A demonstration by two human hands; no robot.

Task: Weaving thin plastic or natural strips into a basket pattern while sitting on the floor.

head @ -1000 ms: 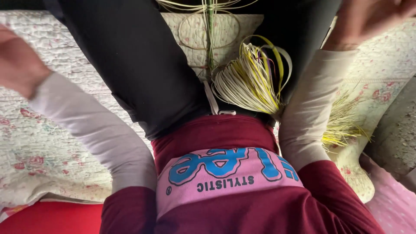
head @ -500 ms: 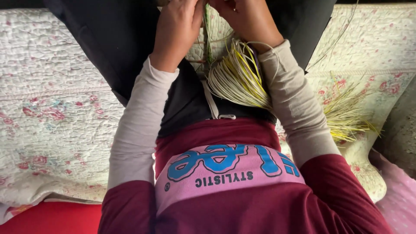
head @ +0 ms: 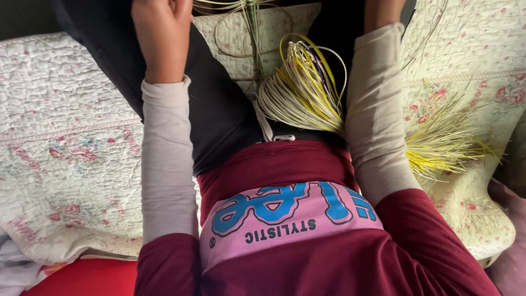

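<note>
A person seated on a floral quilted bedspread (head: 66, 142) works with long dried straw fibres, seen from a head-worn camera looking straight down the body. The left hand (head: 160, 34) is raised at the top of the view, back of the hand toward the camera, fingers curled in around thin pale strands (head: 233, 6) that run off the upper edge; the forearm in its cream sleeve extends straight up from the maroon top. The right hand (head: 383, 12) is mostly cut off by the upper edge, only the wrist and heel showing above the cream cuff, so whether it grips anything cannot be told. Between the two arms a looped coil of cream and yellow straw (head: 304, 87) rests in the lap against the dark trousers (head: 219, 109), with a narrow green plaited strip (head: 254, 38) running up from it toward the hands. A second, looser bundle of yellow straw (head: 444, 142) fans out on the bedspread just beside the right elbow. A red cushion (head: 82, 277) shows at the lower left corner.

Half a second earlier both hands met close together at the centre, directly over the green strip; now they stand well apart, the left shifted toward the left thigh and the right drawn up and outward, nearly leaving the view. The coil in the lap and the bundle on the bedspread lie as before.
</note>
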